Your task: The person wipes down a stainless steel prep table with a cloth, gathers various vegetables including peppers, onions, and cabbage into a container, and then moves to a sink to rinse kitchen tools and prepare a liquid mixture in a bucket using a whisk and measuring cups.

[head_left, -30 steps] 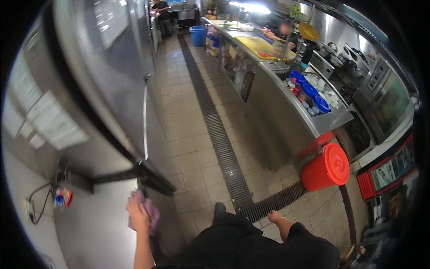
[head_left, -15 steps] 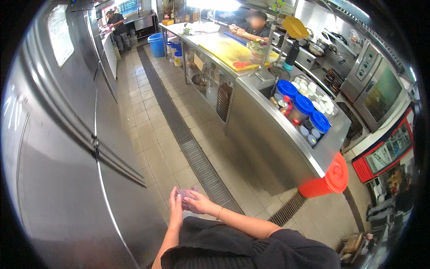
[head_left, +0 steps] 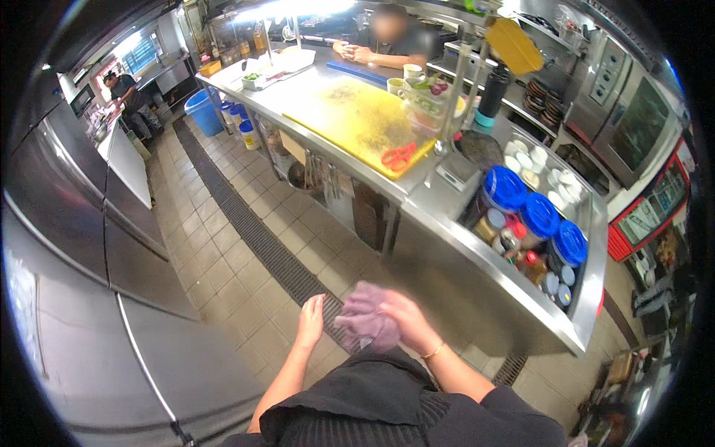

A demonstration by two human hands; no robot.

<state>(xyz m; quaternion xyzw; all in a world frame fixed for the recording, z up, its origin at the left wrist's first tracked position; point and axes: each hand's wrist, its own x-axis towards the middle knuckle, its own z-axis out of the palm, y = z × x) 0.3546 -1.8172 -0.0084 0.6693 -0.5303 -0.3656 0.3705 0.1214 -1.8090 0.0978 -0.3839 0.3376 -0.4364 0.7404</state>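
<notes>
My right hand [head_left: 409,322] grips a crumpled purple cloth [head_left: 366,316], held in front of my body just above the dark apron [head_left: 357,398]. The cloth bunches up at the fingers and hangs loose toward the left. Apart from it, a little to the left, my left hand [head_left: 311,320] is raised with its fingers stretched out and nothing in it. The steel counter [head_left: 454,212] stands ahead and to the right, with a yellow cutting board [head_left: 357,119] and red-handled scissors [head_left: 398,156] on top.
Blue-lidded tubs [head_left: 538,214] and small bottles stand in the counter's recess. A person [head_left: 391,45] leans on the far side; another person [head_left: 126,100] works at the far left. Steel fridge doors [head_left: 74,313] line my left. A drain grate [head_left: 249,227] crosses the tiled floor.
My hands have come apart; earlier both were closed around the cloth. The right hand has carried it to the right. The counter now appears closer.
</notes>
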